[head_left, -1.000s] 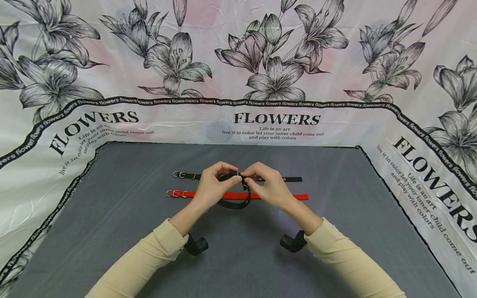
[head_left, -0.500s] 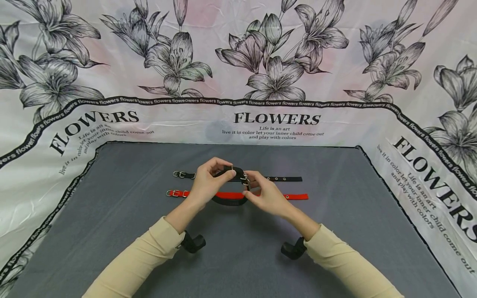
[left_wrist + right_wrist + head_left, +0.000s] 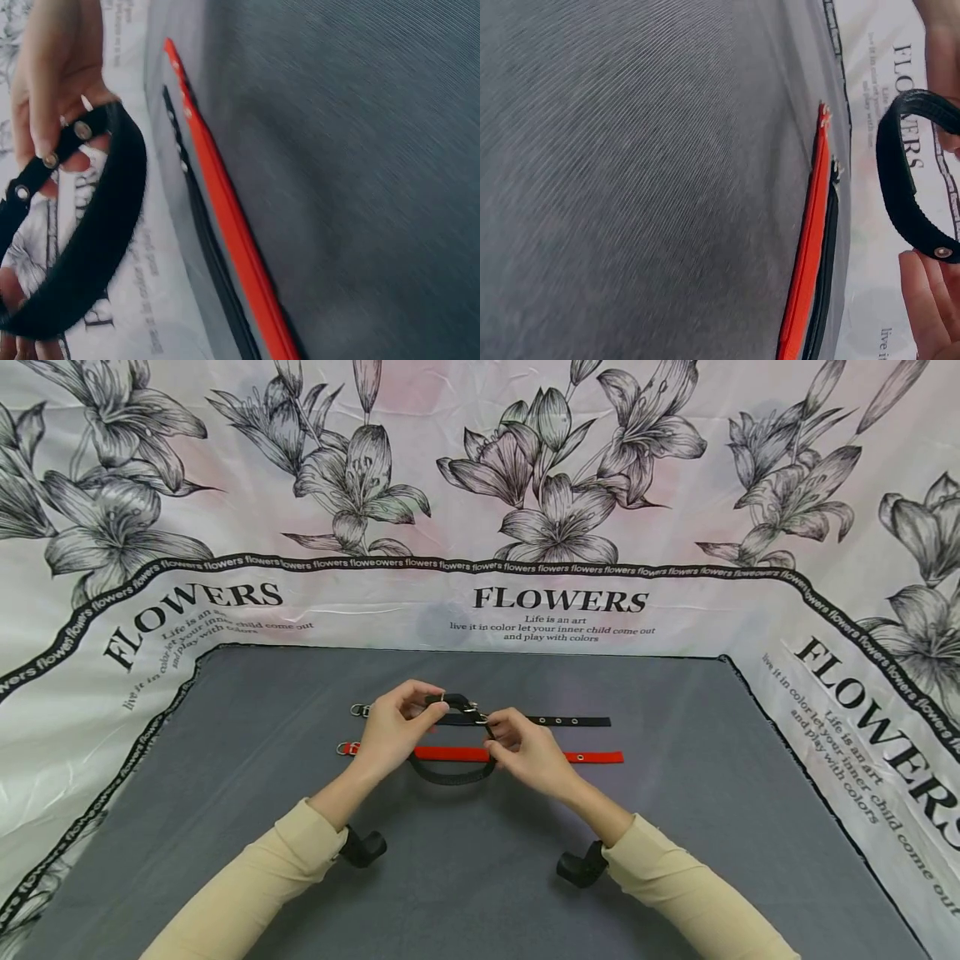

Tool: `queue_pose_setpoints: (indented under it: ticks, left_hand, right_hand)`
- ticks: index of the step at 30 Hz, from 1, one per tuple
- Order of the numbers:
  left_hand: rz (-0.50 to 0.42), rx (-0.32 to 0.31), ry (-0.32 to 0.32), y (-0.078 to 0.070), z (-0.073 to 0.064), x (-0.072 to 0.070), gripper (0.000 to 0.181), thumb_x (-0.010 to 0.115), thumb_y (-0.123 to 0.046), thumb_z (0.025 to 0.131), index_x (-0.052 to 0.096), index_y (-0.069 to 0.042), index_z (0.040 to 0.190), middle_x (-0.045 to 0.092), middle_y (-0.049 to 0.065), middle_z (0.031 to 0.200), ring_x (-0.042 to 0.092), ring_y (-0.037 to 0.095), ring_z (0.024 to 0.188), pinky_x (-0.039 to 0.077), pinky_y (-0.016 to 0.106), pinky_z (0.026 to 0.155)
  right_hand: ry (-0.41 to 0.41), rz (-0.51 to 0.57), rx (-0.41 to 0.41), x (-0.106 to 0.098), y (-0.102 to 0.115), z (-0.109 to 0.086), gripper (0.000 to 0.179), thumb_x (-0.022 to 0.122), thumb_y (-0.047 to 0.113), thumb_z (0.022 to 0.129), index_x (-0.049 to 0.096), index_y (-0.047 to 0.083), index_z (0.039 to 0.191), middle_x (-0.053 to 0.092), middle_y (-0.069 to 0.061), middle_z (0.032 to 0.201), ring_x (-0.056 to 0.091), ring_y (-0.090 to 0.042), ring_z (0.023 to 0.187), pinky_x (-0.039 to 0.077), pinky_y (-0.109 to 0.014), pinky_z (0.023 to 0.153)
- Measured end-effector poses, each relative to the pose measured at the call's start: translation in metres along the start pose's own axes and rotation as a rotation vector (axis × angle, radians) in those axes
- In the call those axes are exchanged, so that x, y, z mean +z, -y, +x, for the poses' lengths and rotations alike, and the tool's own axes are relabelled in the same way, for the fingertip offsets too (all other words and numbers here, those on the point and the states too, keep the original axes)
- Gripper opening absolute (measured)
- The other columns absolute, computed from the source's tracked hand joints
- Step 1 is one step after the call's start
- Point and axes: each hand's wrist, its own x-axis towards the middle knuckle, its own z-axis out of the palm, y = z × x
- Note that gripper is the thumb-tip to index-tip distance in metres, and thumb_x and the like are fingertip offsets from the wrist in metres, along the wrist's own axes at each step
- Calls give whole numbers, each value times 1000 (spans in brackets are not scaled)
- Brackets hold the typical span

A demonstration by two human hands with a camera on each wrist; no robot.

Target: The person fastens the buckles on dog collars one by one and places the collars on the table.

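A black collar (image 3: pixel 450 775) with metal buckle fittings and eyelets is bent into a loop above the table. My left hand (image 3: pixel 393 722) pinches the loop's upper left side, by a metal ring. On the opposite side, my right hand (image 3: pixel 532 752) pinches the strap just past the buckle. In the left wrist view, the held collar (image 3: pixel 124 202) shows several eyelets, with the right hand (image 3: pixel 56 75) gripping that strap. Below the hands, a red collar (image 3: pixel 457 754) lies flat. Behind it lies a second black collar (image 3: pixel 570 722), partly hidden by the hands.
Grey cloth (image 3: pixel 480 877) covers the table. A white flower-printed fabric (image 3: pixel 375 610) rises at the back and sides. Black wrist devices (image 3: pixel 363 850) sit under both cuffs.
My left hand has moved left, away from the right hand, and the gap between them has widened. My right fingers have shifted slightly down along the strap. Both flat collars stay put.
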Motion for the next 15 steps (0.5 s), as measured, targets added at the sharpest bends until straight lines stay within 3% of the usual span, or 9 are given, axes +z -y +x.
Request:
queue_pose_setpoints:
  ticks: [5,11,15]
  left_hand:
    - [78,-39,66,10,-6,-19,34,67,-28,85,61,-19,117,64,4,99,64,18,76,47,29,56]
    - [169,-50,168,22,-10,-39,46,68,-19,83,55,-18,127,61,8,113,59,20,89,48,31,65]
    - [237,-62,168,30,-14,-50,45,66,-14,84,55,-19,128,59,10,116,58,22,93,49,32,70]
  right_hand:
    - [38,37,45,8,5,5,26,62,9,87,55,10,112,63,-4,90,63,-10,68,53,-23,54]
    - [109,54,67,20,7,15,27,62,11,88,55,7,114,66,-13,87,62,-11,59,52,-24,52]
    - [133,62,88,31,10,19,27,61,12,89,55,8,116,67,-13,88,62,-9,56,51,-25,52]
